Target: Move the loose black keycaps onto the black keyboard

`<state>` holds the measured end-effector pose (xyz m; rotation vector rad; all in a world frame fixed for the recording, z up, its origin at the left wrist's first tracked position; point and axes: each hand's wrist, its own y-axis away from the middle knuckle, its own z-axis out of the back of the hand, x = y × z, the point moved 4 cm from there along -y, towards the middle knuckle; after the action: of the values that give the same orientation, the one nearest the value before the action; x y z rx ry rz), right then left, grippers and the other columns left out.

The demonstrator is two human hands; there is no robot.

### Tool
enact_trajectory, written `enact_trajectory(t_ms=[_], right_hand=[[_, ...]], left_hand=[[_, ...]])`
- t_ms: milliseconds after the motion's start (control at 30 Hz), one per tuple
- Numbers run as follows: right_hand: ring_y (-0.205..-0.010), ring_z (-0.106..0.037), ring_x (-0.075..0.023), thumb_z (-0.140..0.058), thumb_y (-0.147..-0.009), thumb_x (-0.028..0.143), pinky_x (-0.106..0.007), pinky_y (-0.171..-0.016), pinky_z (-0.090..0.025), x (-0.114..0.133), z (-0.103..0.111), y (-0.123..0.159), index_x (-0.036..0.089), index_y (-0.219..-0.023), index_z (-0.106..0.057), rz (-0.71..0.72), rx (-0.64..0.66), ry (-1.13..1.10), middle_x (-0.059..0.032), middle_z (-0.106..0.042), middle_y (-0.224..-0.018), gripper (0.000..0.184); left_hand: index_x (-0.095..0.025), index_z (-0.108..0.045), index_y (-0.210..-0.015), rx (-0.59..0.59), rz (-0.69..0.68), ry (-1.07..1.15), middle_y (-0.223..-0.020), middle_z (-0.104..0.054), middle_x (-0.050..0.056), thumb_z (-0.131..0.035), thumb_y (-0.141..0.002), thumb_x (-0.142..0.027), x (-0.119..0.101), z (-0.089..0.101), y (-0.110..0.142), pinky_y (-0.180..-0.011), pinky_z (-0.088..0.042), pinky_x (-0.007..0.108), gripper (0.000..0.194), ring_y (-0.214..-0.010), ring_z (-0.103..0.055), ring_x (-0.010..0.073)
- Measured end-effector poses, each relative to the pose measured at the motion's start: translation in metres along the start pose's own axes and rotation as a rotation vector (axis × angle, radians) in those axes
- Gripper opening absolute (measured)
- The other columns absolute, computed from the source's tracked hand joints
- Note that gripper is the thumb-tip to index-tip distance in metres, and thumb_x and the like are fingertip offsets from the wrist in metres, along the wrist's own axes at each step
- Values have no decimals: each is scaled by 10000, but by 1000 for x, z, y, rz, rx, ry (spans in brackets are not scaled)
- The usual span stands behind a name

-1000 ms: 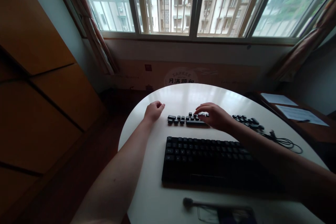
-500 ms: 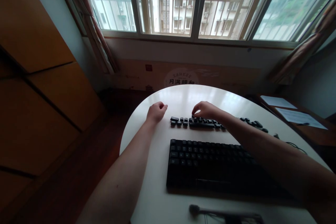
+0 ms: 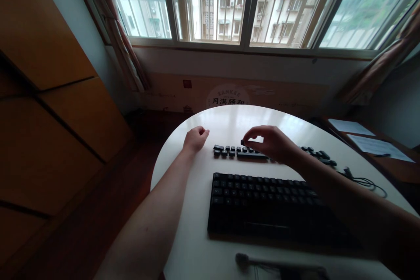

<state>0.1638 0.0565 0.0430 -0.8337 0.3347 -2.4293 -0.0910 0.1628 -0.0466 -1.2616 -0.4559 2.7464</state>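
Note:
Between the thumb and index finger of my right hand is a small black keycap, held just above a row of loose keycaps. My left hand rests on the white table to the left of that row, its fingers curled closed; whether anything is inside them is hidden. Nearer to me lies a black keyboard. Keycaps sit on its upper rows, while its lower front part looks dark and bare. My right forearm covers the keyboard's right side and some loose keycaps.
A dark brush lies at the table's near side beside a dark flat object. More loose keycaps and a coiled black cable are on the right. Papers with a pen lie on a brown surface beyond the white table.
My right hand has lifted a keycap from the loose row and moved slightly right and nearer to me. My left hand stays in place.

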Motion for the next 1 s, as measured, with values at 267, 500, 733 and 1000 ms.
enact_trajectory(t_ms=[267,500,733,1000], right_hand=[[-791,-669,-193,-708,-847,236,-338,-741,-557,26,-12,113,287,-944,-771,-67,150,-53,-48,-694,-900,127],[-826,-653,-206,-740,-825,205,-355,-772,-540,27,-31,122,287,-954,-777,-24,127,-72,-46,-703,-896,158],[-843,-642,-206,-680,-905,233,-379,-814,-471,34,-37,123,268,-898,-761,180,94,-9,-7,-776,-925,89],[-848,-620,-206,-553,-970,215,-387,-795,-435,46,-36,122,247,-875,-757,284,122,80,-24,-779,-961,227]], left_hand=[[-204,-604,-676,9,15,-12,-692,-647,25,-594,-840,-402,1,-6,1,-635,-379,299,257,-681,-562,184],[-205,-606,-673,11,20,-21,-670,-638,18,-588,-836,-410,3,-5,2,-628,-389,298,263,-677,-566,183],[-201,-590,-674,23,13,-4,-656,-620,14,-581,-832,-419,3,-6,1,-630,-395,291,269,-665,-552,177],[-201,-575,-660,35,3,-22,-628,-589,5,-573,-833,-431,2,-6,1,-618,-380,293,288,-635,-521,170]])
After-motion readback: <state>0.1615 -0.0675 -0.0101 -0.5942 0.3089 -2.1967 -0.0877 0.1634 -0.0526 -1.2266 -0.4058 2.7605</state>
